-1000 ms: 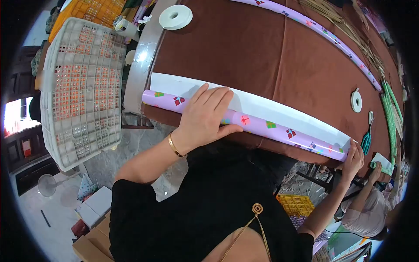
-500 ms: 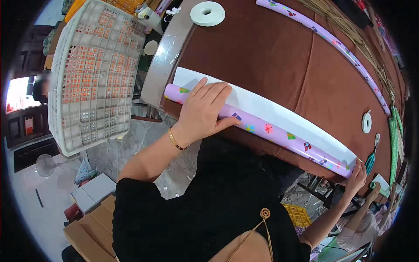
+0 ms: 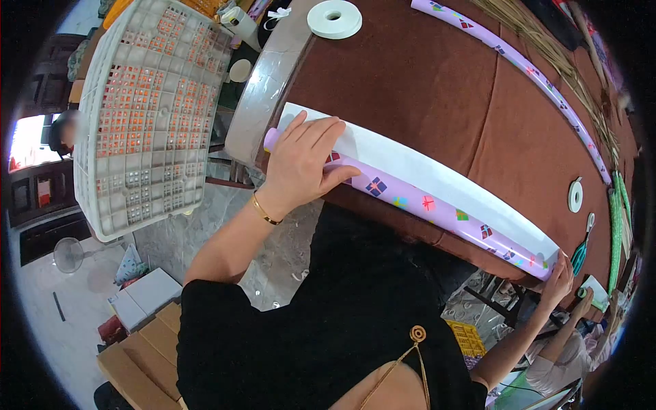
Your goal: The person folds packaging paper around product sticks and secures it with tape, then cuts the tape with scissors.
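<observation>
A roll of purple wrapping paper printed with small gift boxes (image 3: pixel 437 210) lies along the near table edge, its white underside (image 3: pixel 410 164) showing as a loose flap behind it. My left hand (image 3: pixel 298 160) rests over the roll's left end, open, fingers stretched onto the white flap and thumb apart along the printed side. At the far right end, my right hand (image 3: pixel 559 280) is closed around the roll and the flap's corner; part of its grip is hidden. A second slim purple roll (image 3: pixel 526 68) lies across the back of the table.
White tape rolls (image 3: pixel 335 29) (image 3: pixel 575 195) and teal-handled scissors (image 3: pixel 581 253) lie on the brown cloth (image 3: pixel 410 89). Green rolls (image 3: pixel 616 225) and dry stalks (image 3: pixel 567 55) line the far side. A white crate (image 3: pixel 154 164) stands left. Another person's hand (image 3: pixel 585 301) holds green paper at right.
My left hand has slid left along the roll toward its end, uncovering more of the print. My right hand keeps its place at the other end. The view has shifted slightly.
</observation>
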The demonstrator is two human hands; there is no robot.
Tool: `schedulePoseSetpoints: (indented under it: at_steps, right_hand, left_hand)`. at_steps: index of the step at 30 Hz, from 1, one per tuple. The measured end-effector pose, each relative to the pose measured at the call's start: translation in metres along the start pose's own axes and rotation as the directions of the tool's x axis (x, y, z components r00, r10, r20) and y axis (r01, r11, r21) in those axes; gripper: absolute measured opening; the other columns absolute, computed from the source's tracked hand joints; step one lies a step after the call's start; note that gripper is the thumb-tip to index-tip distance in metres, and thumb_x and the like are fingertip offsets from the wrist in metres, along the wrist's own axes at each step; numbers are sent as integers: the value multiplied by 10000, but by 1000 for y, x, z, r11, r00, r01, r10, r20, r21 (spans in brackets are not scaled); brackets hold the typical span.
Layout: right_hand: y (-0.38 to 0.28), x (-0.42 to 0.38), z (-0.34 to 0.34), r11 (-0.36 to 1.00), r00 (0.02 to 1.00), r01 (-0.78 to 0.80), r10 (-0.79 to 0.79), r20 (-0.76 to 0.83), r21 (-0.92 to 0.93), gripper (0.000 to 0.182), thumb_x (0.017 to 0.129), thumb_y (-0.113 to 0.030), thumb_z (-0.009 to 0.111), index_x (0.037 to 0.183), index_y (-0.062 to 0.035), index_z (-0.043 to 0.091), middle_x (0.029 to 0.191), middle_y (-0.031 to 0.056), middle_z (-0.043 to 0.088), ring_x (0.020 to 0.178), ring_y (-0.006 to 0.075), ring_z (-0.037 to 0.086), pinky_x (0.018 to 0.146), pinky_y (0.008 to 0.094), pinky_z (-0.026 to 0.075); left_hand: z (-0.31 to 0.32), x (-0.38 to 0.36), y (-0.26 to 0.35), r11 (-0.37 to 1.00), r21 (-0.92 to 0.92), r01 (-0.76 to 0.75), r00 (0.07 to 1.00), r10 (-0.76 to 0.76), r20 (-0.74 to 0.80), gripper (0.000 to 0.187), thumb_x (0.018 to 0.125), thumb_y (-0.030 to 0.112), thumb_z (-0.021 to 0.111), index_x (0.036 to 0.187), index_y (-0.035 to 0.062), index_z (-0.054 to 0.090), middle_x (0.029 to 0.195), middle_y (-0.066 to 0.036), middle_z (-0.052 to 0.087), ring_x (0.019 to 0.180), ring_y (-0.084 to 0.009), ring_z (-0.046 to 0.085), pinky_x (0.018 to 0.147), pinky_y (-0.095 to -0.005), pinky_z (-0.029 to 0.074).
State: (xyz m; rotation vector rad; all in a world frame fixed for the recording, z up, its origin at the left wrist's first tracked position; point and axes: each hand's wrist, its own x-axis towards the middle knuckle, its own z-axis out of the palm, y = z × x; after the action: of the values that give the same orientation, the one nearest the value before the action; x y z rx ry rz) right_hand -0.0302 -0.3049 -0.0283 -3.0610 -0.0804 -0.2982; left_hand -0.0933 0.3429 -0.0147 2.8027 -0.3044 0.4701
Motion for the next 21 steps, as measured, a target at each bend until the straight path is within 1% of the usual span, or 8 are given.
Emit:
schedulePoseSetpoints:
  at_steps: [10, 12, 14, 15, 17, 18, 19, 21]
  right_hand:
    - [3, 1, 0, 1000, 1000, 2, -3, 13, 9, 376, 1052, -307, 440, 1212, -106, 713, 1153, 109, 694, 1083, 308, 627, 962, 426, 466]
    - [-7, 3, -4, 999, 999, 45, -45, 6, -6, 361, 1050, -262, 454, 1204, -41, 695, 1162, 152, 686, 1083, 309, 639, 942, 392, 488]
    - [3, 4, -2, 983, 997, -29, 15, 75, 180, 325, 1026, -217, 515, 1219, -11, 676, 1192, 153, 681, 1128, 291, 630, 984, 374, 473]
    - [24, 1, 10, 962, 990, -141, 132, 50, 233, 303, 1002, -164, 557, 1223, 14, 665, 1212, 145, 679, 1162, 261, 619, 1019, 351, 452]
    - [-13, 11, -16, 937, 984, -176, 179, 20, 303, 295, 974, -130, 562, 1219, -18, 680, 1238, 137, 668, 1165, 238, 620, 1013, 349, 463]
    - [-22, 20, -22, 925, 964, -251, 265, -11, 284, 282, 959, -134, 585, 1197, -28, 691, 1212, 132, 679, 1146, 250, 632, 1001, 349, 468]
    - [-27, 30, -30, 950, 952, -279, 293, -89, 137, 266, 947, -148, 603, 1163, -27, 701, 1176, 137, 690, 1125, 277, 641, 982, 362, 477]
    - [-1, 47, -27, 953, 940, -272, 293, -177, 131, 279, 922, -212, 638, 1112, -23, 715, 1145, 173, 688, 1108, 338, 634, 964, 392, 484]
  left_hand:
    - [-6, -4, -9, 998, 28, 48, 999, -47, -13, 664, 796, 532, 735, 1192, 10, 627, 1204, -144, 649, 1118, -311, 618, 1077, -510, 401]
    - [-12, -5, -7, 999, 31, 28, 1000, -27, -14, 651, 788, 518, 744, 1197, 25, 628, 1211, -139, 643, 1131, -314, 609, 1083, -516, 388]
    - [-18, -7, -2, 1000, 11, -13, 1000, 13, -22, 639, 780, 504, 753, 1202, 40, 628, 1218, -133, 637, 1144, -317, 599, 1090, -521, 374]
    - [-18, -8, 0, 999, 21, -41, 999, 41, 29, 632, 765, 476, 769, 1210, 51, 625, 1221, -132, 632, 1151, -322, 591, 1096, -524, 362]
    - [-11, -7, 7, 997, -29, -70, 989, 73, 125, 607, 743, 397, 795, 1216, 57, 621, 1224, -133, 623, 1158, -333, 581, 1104, -533, 345]
    - [-7, -9, 7, 996, -64, -60, 981, 70, 180, 589, 736, 346, 805, 1213, 53, 621, 1225, -135, 621, 1157, -340, 578, 1105, -538, 340]
    - [-5, -12, 6, 994, -46, -94, 981, 100, 164, 578, 737, 301, 803, 1222, 48, 617, 1225, -138, 617, 1155, -337, 576, 1098, -532, 351]
    - [-4, -8, 9, 989, -16, -147, 979, 147, 140, 572, 739, 226, 795, 1244, 35, 608, 1216, -145, 611, 1145, -343, 569, 1072, -514, 379]
